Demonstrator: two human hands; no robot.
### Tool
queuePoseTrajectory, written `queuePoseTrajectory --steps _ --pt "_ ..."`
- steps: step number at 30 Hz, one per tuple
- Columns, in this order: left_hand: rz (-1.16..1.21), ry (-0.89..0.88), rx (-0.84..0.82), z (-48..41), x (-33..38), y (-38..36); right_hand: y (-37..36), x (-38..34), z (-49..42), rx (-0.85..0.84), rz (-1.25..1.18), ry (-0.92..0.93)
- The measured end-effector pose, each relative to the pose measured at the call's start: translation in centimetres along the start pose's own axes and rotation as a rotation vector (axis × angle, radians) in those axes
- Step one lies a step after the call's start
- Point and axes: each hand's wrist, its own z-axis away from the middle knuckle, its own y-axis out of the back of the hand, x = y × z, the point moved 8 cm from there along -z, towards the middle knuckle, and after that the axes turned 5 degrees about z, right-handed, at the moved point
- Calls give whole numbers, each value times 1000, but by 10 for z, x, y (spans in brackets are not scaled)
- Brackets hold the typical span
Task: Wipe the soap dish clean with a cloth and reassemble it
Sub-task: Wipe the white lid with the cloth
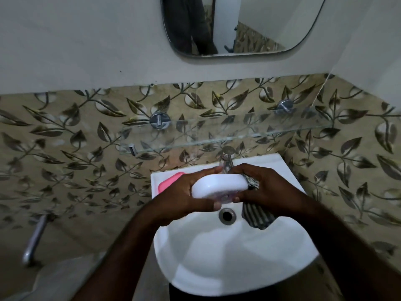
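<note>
I hold a white oval soap dish part (pixel 219 185) over the white sink (pixel 234 253), tilted toward me. My left hand (pixel 184 194) grips its left end, thumb underneath near the front edge. My right hand (pixel 267 187) holds a grey striped cloth (pixel 258 216) and presses it against the dish's right end; the cloth hangs down into the basin. A pale translucent piece (pixel 223 197) shows under the dish's front edge. A pink part (pixel 168 182) lies on the sink's back left ledge, partly hidden by my left hand.
A chrome tap (pixel 226 160) stands just behind my hands. The overflow hole (pixel 227 215) is below them. A glass shelf (pixel 217 133) juts from the leaf-patterned tiles above the sink. A mirror (pixel 236 25) hangs higher up. A metal pipe (pixel 35 240) runs at lower left.
</note>
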Motion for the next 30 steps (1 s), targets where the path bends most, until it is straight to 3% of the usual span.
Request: queuePoseTrajectory --steps 3,7,11,14,16,18,20,25,30 --pt "-142 -16 54 -10 8 -8 7 0 -6 18 77 25" --pt "-178 -25 154 -20 8 -18 24 30 -3 84 8 -41" --pt "-116 -33 238 -32 -1 -35 74 84 17 438 -65 -341" --pt "-117 -27 261 -43 -6 -50 75 47 27 529 98 -139" --pt "-108 -32 290 -51 -4 -59 47 5 34 479 118 116" --pt "-98 -58 320 -56 2 -65 15 -18 39 437 355 284" --pt "-86 -71 354 -57 6 -68 9 -3 34 423 488 321" --pt "-91 8 376 -66 -6 -76 46 52 18 448 197 39" --pt "-53 -44 502 -66 -6 -77 11 -10 32 367 322 437"
